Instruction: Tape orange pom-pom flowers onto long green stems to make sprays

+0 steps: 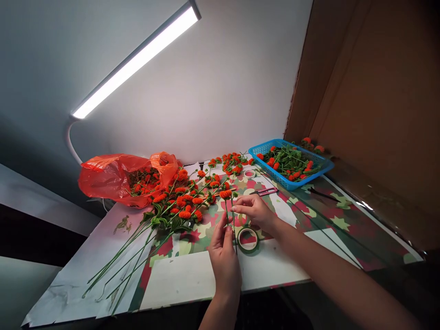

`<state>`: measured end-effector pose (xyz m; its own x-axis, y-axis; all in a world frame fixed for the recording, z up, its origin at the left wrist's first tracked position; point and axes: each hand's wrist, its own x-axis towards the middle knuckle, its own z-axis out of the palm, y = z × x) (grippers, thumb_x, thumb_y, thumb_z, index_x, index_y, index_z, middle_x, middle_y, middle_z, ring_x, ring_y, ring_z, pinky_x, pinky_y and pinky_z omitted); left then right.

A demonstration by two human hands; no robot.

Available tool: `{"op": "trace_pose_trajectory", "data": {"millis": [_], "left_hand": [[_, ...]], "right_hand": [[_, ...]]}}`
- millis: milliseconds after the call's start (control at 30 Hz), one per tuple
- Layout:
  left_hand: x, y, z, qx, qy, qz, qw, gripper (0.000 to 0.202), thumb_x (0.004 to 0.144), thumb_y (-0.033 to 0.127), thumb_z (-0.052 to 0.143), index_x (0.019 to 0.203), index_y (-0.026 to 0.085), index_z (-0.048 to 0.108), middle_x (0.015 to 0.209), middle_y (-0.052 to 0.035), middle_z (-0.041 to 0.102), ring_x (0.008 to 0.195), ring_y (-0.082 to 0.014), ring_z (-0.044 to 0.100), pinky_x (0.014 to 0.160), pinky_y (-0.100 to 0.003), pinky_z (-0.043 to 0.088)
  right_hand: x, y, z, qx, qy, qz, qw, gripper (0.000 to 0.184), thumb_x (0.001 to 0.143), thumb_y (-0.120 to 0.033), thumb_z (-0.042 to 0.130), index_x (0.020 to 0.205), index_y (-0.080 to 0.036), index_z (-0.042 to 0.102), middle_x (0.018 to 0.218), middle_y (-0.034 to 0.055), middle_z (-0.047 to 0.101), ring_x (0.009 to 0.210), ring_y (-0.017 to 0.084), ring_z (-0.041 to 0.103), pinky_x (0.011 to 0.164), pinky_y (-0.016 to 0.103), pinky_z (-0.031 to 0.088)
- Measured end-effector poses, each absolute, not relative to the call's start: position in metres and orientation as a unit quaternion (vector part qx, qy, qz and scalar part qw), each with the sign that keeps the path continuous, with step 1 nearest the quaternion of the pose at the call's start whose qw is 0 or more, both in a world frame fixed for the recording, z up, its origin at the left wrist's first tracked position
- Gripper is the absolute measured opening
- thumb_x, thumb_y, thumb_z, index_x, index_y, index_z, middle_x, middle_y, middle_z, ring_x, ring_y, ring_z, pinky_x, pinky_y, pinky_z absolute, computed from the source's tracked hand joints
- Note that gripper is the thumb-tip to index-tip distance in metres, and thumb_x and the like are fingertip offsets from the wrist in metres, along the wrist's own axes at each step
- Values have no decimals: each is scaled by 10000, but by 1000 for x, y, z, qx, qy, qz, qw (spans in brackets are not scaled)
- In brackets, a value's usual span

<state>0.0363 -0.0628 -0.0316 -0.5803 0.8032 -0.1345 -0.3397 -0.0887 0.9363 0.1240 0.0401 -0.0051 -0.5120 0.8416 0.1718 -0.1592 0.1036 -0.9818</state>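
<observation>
My left hand is closed around the thin green stem of a fuzzy orange flower, which stands upright above the fingers. Close beside it rises a second thin green stem with a small green tip. My right hand pinches this second stem near its top, thumb and forefinger together. Below the right hand, a roll of green tape rests on the table by the stems. Several finished-looking orange flowers on long leafy stems lie in a heap to the left of my hands.
A red plastic bag with more orange and green pieces lies at the back left. At the back right sits a blue basket of flowers and leaves. Pink-handled snips and a pale tape roll lie between. A lit lamp hangs above.
</observation>
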Motion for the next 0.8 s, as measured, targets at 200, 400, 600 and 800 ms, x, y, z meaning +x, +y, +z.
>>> {"op": "trace_pose_trajectory", "data": {"millis": [200, 400, 600, 800], "left_hand": [[36, -65, -26, 281, 575, 677, 363, 361, 761, 343, 636, 1103, 231, 661, 1196, -78, 622, 1097, -224, 566, 908, -322, 461], [31, -65, -25, 314, 593, 661, 335, 369, 748, 382, 643, 1075, 213, 676, 1141, -90, 646, 1003, -227, 611, 818, -311, 507], [28, -64, -30, 271, 571, 670, 390, 357, 773, 349, 623, 1110, 232, 653, 1194, -76, 627, 1026, -213, 603, 843, -317, 498], [28, -65, -27, 281, 574, 667, 382, 354, 760, 356, 634, 1084, 217, 669, 1156, -83, 644, 992, -212, 611, 795, -295, 508]], "right_hand": [[124, 39, -4, -276, -623, 606, 411, 227, 685, -300, 662, 533, -147, 590, 593, -20, 480, 585, 100, 425, 589, 244, 345], [124, 38, -2, -285, -624, 601, 410, 226, 675, -301, 661, 525, -149, 587, 587, -22, 477, 565, 96, 415, 575, 247, 344], [123, 38, -3, -286, -627, 595, 413, 229, 670, -315, 664, 528, -149, 594, 579, -22, 479, 564, 96, 418, 574, 244, 344], [123, 39, -4, -293, -627, 601, 398, 241, 668, -336, 666, 539, -142, 601, 589, -18, 480, 553, 91, 414, 540, 236, 328]]}}
